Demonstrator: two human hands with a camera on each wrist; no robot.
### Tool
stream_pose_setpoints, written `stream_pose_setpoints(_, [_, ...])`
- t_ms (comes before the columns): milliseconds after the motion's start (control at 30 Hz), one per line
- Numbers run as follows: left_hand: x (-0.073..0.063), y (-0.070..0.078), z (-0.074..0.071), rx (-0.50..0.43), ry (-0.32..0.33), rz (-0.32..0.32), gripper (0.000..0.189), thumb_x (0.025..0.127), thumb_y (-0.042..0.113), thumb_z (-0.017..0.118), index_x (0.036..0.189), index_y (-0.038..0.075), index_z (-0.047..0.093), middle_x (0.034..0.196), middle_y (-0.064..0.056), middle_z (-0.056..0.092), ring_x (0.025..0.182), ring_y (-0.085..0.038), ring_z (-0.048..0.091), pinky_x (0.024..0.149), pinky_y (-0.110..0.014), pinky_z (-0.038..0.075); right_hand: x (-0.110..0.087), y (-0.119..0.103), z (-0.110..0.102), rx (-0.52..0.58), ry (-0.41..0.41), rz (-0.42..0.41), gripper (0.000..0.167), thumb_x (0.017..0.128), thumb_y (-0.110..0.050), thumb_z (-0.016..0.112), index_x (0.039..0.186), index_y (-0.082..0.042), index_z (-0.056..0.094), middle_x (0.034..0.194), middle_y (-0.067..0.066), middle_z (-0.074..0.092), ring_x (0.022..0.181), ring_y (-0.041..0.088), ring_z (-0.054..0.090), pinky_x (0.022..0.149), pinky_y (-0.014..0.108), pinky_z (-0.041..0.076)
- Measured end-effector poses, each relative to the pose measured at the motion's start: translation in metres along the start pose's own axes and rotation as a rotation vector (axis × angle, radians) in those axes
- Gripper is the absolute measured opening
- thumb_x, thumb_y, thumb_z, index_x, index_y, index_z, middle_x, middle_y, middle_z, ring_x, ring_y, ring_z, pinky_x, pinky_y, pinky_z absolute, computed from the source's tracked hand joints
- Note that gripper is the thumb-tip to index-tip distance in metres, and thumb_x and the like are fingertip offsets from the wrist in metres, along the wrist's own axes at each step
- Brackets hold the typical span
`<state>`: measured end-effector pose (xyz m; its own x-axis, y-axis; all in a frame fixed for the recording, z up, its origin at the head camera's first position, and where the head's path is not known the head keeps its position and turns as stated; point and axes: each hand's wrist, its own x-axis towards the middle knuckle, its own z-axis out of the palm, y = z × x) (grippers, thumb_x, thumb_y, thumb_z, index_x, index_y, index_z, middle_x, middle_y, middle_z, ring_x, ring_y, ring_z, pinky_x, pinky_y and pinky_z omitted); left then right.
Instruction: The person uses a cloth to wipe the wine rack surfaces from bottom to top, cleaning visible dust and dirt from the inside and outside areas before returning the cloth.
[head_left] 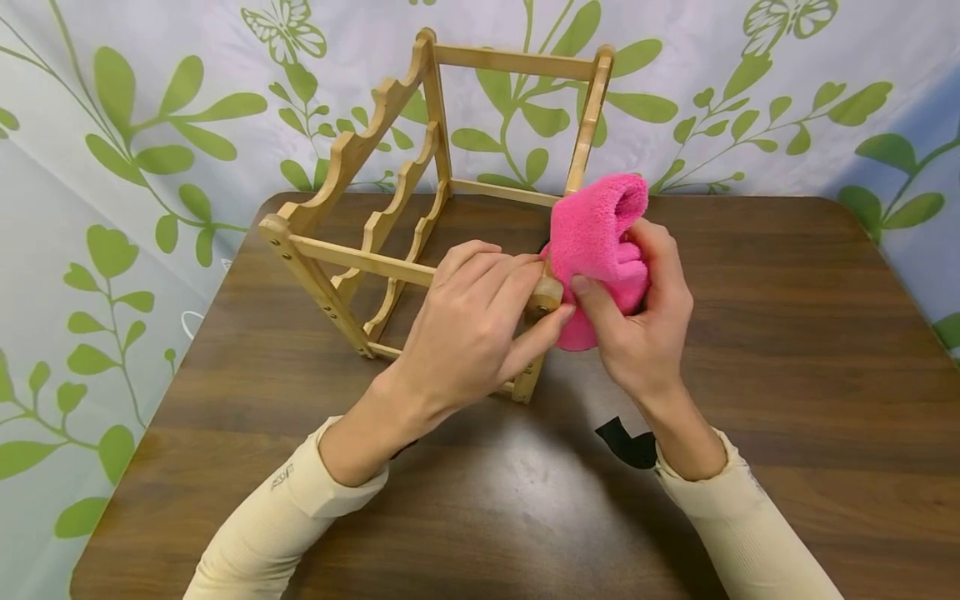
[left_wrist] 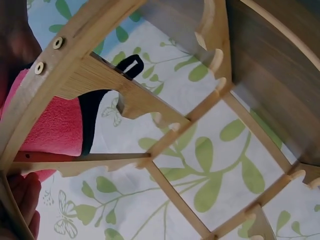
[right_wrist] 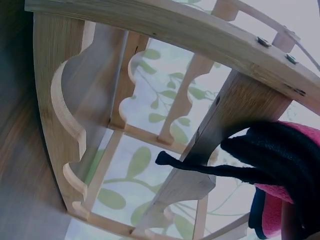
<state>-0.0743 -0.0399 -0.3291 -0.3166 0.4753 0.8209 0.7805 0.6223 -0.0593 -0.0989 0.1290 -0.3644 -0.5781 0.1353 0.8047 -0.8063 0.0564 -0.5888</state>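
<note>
A wooden rack [head_left: 382, 265] with scalloped rails, like a wine rack, stands on the table. My left hand [head_left: 476, 325] grips its near right top corner, with the thumb close to the post's rounded end. In my right hand [head_left: 652, 321] is a bunched pink cloth [head_left: 592, 229], pinched between thumb and fingers against the rack's right side. The left wrist view shows the pink cloth [left_wrist: 55, 125] with a black border, lying by a scalloped rail. A black hanging loop [right_wrist: 215, 172] sticks out from it in the right wrist view. Part of the right fingers is hidden behind the cloth.
The dark wooden table [head_left: 787, 333] has rounded far corners. A leaf-patterned curtain [head_left: 787, 108] hangs right behind the rack. A dark flat piece [head_left: 630, 446] shows beside the right wrist, and a thin white cord [head_left: 191, 321] at the table's left edge.
</note>
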Motion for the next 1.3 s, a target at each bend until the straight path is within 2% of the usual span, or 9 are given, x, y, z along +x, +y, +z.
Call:
stream_pose_setpoints(167, [-0.005, -0.003, -0.002, -0.027, 0.025, 0.016, 0.029, 0.088, 0.023, 0.073, 0.097, -0.004, 0.067, 0.089, -0.012, 0.072, 0.083, -0.027, 0.066, 0.091, -0.039, 0.048, 0.001, 0.002, 0.002, -0.017, 0.008, 0.006, 0.053, 0.084, -0.023, 0.076, 0.114, 0.014, 0.054, 0.107, 0.014, 0.062, 0.095, 0.027, 0.057, 0.080, 0.031, 0.048])
stream_pose_setpoints(333, [-0.008, -0.006, -0.005, -0.078, 0.053, 0.030, 0.029, 0.085, 0.021, 0.075, 0.096, -0.005, 0.068, 0.086, -0.012, 0.071, 0.080, -0.027, 0.066, 0.090, -0.040, 0.049, 0.000, 0.001, 0.003, -0.095, 0.030, -0.037, 0.053, 0.084, -0.029, 0.077, 0.110, 0.012, 0.057, 0.106, 0.019, 0.061, 0.098, 0.028, 0.057, 0.083, 0.032, 0.048])
stream_pose_setpoints(533, [-0.011, -0.009, -0.007, -0.118, 0.119, 0.052, 0.027, 0.079, 0.016, 0.076, 0.094, -0.005, 0.068, 0.086, -0.013, 0.071, 0.077, -0.028, 0.066, 0.087, -0.041, 0.051, -0.001, -0.001, 0.006, -0.157, 0.061, -0.102, 0.050, 0.085, -0.031, 0.077, 0.107, 0.010, 0.059, 0.103, 0.023, 0.060, 0.098, 0.032, 0.056, 0.086, 0.037, 0.046])
stream_pose_setpoints(800, [-0.014, -0.013, -0.006, -0.150, 0.169, 0.049, 0.021, 0.083, 0.017, 0.068, 0.089, -0.004, 0.068, 0.085, -0.012, 0.072, 0.077, -0.027, 0.067, 0.086, -0.041, 0.052, -0.003, 0.003, 0.012, -0.188, 0.113, -0.138, 0.043, 0.085, -0.024, 0.076, 0.105, 0.010, 0.059, 0.103, 0.023, 0.061, 0.100, 0.034, 0.056, 0.087, 0.041, 0.046])
stream_pose_setpoints(1067, [-0.015, -0.017, -0.005, -0.200, 0.215, 0.056, 0.020, 0.084, 0.017, 0.064, 0.083, -0.003, 0.067, 0.084, -0.014, 0.072, 0.074, -0.027, 0.068, 0.087, -0.047, 0.050, -0.006, 0.002, 0.014, -0.210, 0.132, -0.155, 0.046, 0.085, -0.028, 0.075, 0.106, 0.010, 0.059, 0.103, 0.024, 0.061, 0.099, 0.035, 0.055, 0.087, 0.041, 0.046])
stream_pose_setpoints(1300, [-0.018, -0.021, -0.008, -0.221, 0.221, 0.055, 0.024, 0.085, 0.020, 0.062, 0.080, -0.003, 0.068, 0.082, -0.012, 0.073, 0.073, -0.025, 0.068, 0.089, -0.047, 0.049, -0.005, 0.004, 0.015, -0.162, 0.155, -0.121, 0.041, 0.080, -0.015, 0.074, 0.104, 0.014, 0.057, 0.103, 0.023, 0.061, 0.096, 0.034, 0.058, 0.085, 0.038, 0.048])
